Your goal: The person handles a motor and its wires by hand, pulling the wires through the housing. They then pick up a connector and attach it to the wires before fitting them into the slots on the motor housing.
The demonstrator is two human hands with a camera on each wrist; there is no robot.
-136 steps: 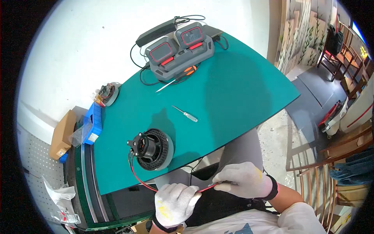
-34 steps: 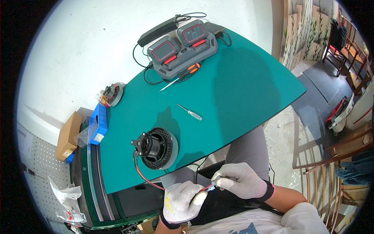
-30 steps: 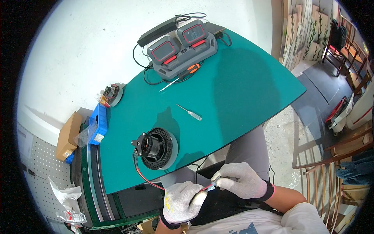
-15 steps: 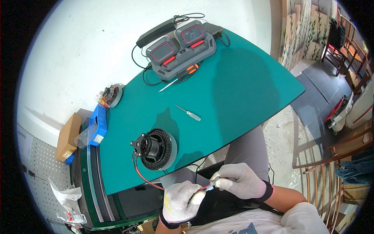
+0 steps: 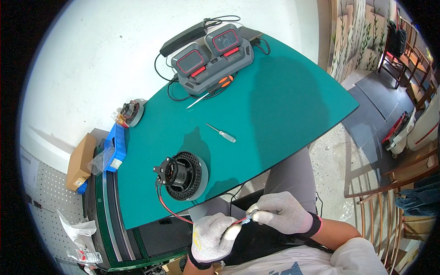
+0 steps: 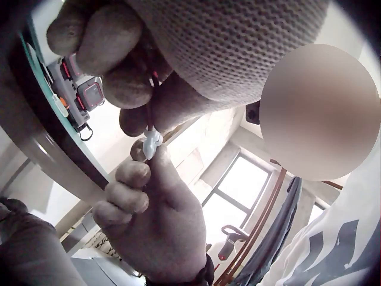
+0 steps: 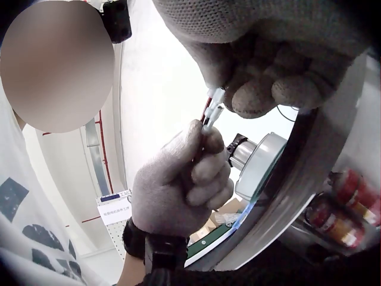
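Observation:
Low at the table's front edge, my gloved left hand (image 5: 211, 238) pinches a red and black wire pair (image 5: 172, 211) near its end. The wires run from a black motor-like unit (image 5: 176, 172) in a round grey housing on the table. Whitish translucent-sleeved wire connectors (image 7: 214, 110) stick out past the left thumb and fingertip. My gloved right hand (image 5: 283, 213) pinches the tips of these connectors between thumb and forefinger. In the left wrist view the connector sleeves (image 6: 152, 143) sit between both hands' fingertips. The right fingers partly hide them.
A clear-handled screwdriver (image 5: 227, 136) and an orange-black screwdriver (image 5: 222, 83) lie on the green table (image 5: 293, 101). Behind them stands a dual battery charger (image 5: 215, 64) with cables. To the left are a blue bin (image 5: 115, 146), a cardboard box (image 5: 81, 160) and a second round unit (image 5: 133, 113).
Compared with the oldest frame, the hands have come closer together and the pale connectors now show between them. The right fingers have shifted their pinch. Over the last second they barely move.

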